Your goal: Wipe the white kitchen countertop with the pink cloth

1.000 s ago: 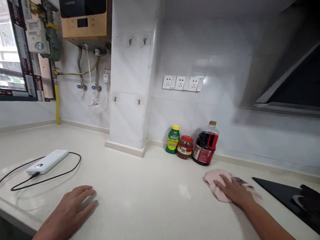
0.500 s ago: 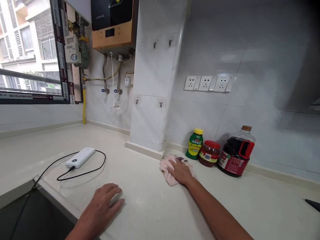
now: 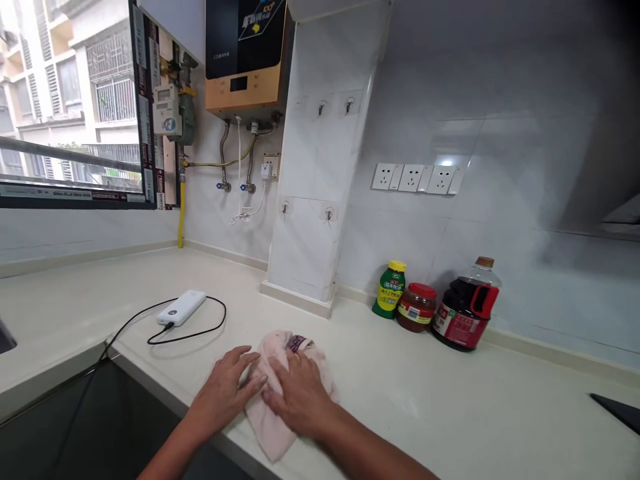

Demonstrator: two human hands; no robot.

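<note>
A pale pink cloth (image 3: 275, 433) with a dark patterned label lies bunched on the white countertop, one corner near the front edge. My right hand (image 3: 303, 390) rests on top of it, palm down, fingers spread flat and pressing on the fabric. Just left of the cloth is my left hand (image 3: 227, 383). Its fingers are apart and hold nothing, with the thumb and fingertips at the cloth's left edge; whether they touch it I cannot tell.
A white power bank (image 3: 183, 307) with a black cable (image 3: 200, 339) lies on the left. Along the wall stand a green bottle (image 3: 390, 293), a red-lidded jar (image 3: 416, 309) and a large dark sauce bottle (image 3: 463, 313). A wall pillar (image 3: 310, 253) juts out. A black object (image 3: 617, 410) lies far right.
My right hand has drawn the cloth from beside the pillar toward the front left. My left hand has shifted slightly right and up, beside the cloth. The view has shifted a little.
</note>
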